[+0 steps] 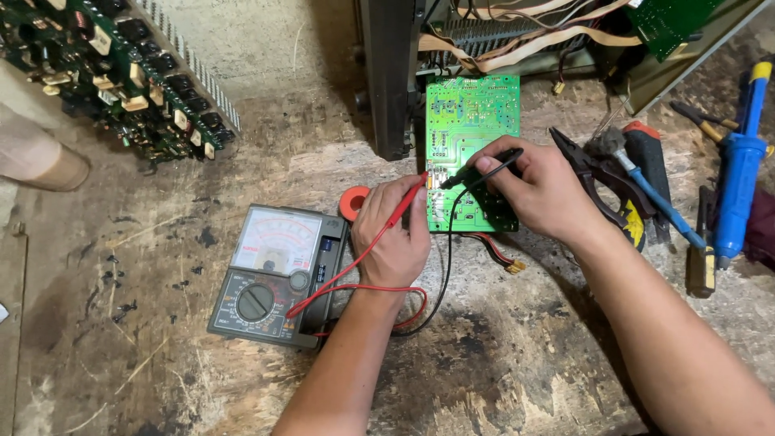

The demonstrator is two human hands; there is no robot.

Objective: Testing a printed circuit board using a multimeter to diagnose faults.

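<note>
At ten o'clock a dark circuit board (121,73) crowded with components lies beside a finned heat sink (198,73). At three o'clock, black pliers (601,173), a blue-handled brush (646,190) and a blue desoldering pump (739,173) rest on the worn tabletop (145,379). Tan ribbon cables (517,44) tangle at twelve o'clock. A small orange ring (353,202) lies near centre.

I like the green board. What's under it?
The green circuit board lies on the worn wooden bench. A red-and-black wire with a yellow plug pokes out; anything else beneath is hidden.
</note>
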